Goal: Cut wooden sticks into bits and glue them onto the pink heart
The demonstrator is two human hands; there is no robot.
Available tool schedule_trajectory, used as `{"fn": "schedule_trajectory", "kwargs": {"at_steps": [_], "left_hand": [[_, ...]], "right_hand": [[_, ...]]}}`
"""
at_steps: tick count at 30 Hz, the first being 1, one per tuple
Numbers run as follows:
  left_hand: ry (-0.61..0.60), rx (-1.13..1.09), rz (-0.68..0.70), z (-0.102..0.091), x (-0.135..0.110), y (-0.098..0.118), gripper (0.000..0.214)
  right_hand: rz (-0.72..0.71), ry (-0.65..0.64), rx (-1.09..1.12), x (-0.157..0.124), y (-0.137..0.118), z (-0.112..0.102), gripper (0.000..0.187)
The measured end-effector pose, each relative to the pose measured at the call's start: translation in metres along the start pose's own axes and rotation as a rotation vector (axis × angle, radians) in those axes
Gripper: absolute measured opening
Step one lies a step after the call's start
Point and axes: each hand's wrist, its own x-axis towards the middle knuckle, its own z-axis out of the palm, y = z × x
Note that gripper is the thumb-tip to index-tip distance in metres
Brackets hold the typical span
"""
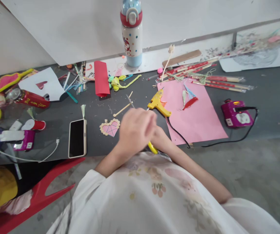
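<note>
My left hand (137, 125) is closed and blurred, lying across my right hand; whatever is in its fingers is hidden. Partly covered behind it, my right hand (158, 136) is closed around what looks like scissors (152, 148), with a yellow handle loop below and a thin metal blade pointing out beyond the left hand. Left of my hands lies a pink heart (112, 127) edged with small wooden pieces and crossed by dark lines. A thin wooden stick (122, 109) rests just above it. The yellow glue gun (158, 103) lies right of my hands on pink paper (196, 113).
A bottle (132, 39) stands at the back. A phone (77, 138), red can (34, 98) and cable lie left. At right are wrapped sticks (225, 83) and a purple power block (236, 113) with a black cord along the front edge. Someone's yellow clothing (2, 188) shows lower left.
</note>
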Motion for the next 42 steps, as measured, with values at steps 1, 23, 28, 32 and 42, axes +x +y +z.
{"fn": "schedule_trajectory", "kwargs": {"at_steps": [1,23,28,32,42], "left_hand": [[0.099,0.063,-0.064,-0.007,-0.002,-0.010,0.015],[-0.027,-0.064,-0.127,0.015,-0.035,-0.037,0.024],[-0.031,-0.081,-0.102,0.017,-0.038,-0.033,0.025],[-0.060,-0.105,-0.112,0.016,-0.037,-0.031,0.026],[-0.137,-0.122,-0.169,0.017,-0.039,-0.028,0.030]], "right_hand": [[0.014,0.005,-0.021,-0.001,0.001,-0.002,0.025],[-0.086,0.052,-0.427,-0.028,-0.001,-0.043,0.041],[-0.148,0.037,-0.445,-0.028,0.003,-0.047,0.044],[-0.124,-0.002,-0.428,-0.028,0.004,-0.051,0.037],[-0.078,-0.056,-0.465,-0.030,0.006,-0.055,0.036]]}}
